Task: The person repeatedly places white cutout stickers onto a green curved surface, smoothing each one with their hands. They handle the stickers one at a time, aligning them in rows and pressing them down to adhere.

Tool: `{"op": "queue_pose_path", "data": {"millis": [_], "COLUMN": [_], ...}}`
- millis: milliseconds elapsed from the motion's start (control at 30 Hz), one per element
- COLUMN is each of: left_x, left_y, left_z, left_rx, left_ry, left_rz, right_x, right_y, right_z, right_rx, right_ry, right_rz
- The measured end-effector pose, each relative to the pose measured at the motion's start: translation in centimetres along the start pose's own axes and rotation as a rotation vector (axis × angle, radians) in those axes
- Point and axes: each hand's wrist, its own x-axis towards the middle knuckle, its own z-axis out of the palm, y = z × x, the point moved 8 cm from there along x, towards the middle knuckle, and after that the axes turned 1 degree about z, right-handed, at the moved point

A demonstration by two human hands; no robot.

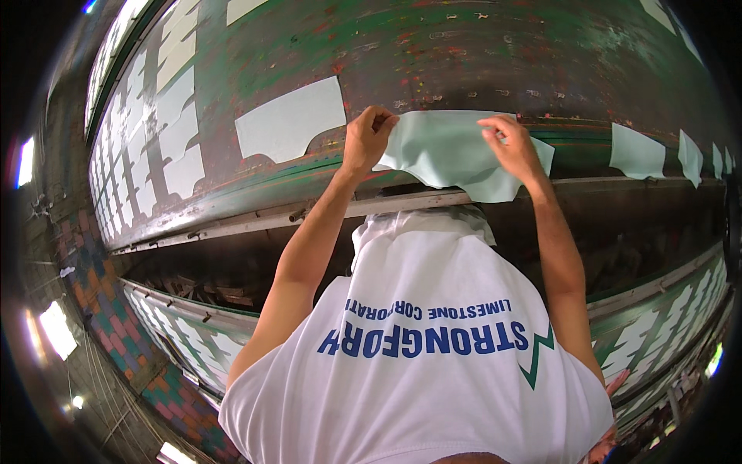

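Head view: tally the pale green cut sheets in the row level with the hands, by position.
Pale green cut paper sheet pinched by left hand and right hand: 1
Flat sheet left of the hands: 1
Sheets hanging to the right: 4, the last two tiny at the rim
Total: 6

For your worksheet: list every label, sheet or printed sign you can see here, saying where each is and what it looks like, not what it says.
Pale green cut sheet: centre, pinched by left hand and right hand.
Matching sheet: lying on the green board, left of the hands.
Shirt print: blue lettering, green zigzag, on white.
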Motion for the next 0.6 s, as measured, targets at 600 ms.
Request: {"op": "queue_pose_path", "data": {"millis": [600], "left_x": [-3.1], "left_y": [5.7], "left_z": [-5.5], "left_rx": [-0.373], "left_ry": [-0.431], "left_rz": [0.317], "right_x": [2.0], "right_y": [-22.0], "right_z": [10.6], "right_rx": [0.227], "right_ry": [-0.336], "right_rz": [-0.228]}}
